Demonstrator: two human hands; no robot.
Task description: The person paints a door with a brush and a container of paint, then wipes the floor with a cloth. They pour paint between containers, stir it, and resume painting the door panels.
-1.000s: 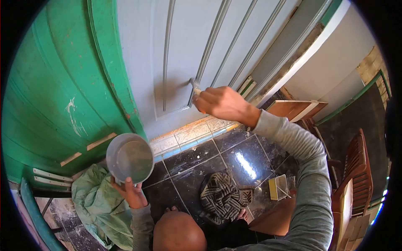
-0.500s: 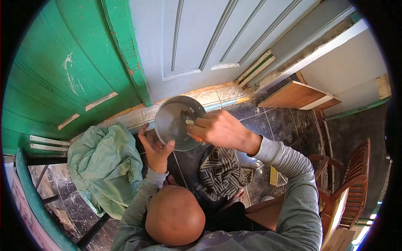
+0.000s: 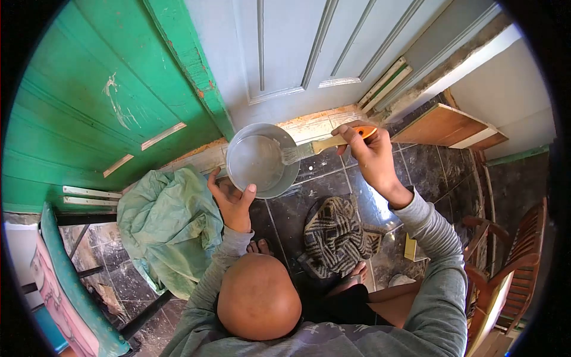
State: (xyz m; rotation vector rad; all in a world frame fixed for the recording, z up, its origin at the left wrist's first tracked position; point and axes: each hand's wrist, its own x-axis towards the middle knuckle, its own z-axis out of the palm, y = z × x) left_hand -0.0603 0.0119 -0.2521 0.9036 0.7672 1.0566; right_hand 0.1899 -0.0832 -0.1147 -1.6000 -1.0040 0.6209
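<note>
My left hand (image 3: 233,207) holds a round metal pot (image 3: 289,179) from below and its near side, thumb at the rim and fingers spread under it. Grey paint (image 3: 254,162) covers the pot's bottom. Between the thumb and fingers of my right hand (image 3: 373,159) is a paintbrush (image 3: 328,144) with a wooden handle that has an orange end. It lies nearly level, its bristles over the pot's right rim and wet with grey. A grey panelled door (image 3: 291,59) stands just beyond the pot.
A green door (image 3: 89,119) rises at left, above a crumpled green cloth (image 3: 169,223). On the dark tiled floor (image 3: 324,184) lies a patterned cloth (image 3: 336,235). A wooden board (image 3: 437,128) leans at right, with a wooden chair (image 3: 517,268) nearer. A person's bald head (image 3: 259,297) fills the lower middle.
My right hand has drawn the paintbrush out from inside the pot, up and to the right, so its bristles are now at the rim. The view has shifted slightly left.
</note>
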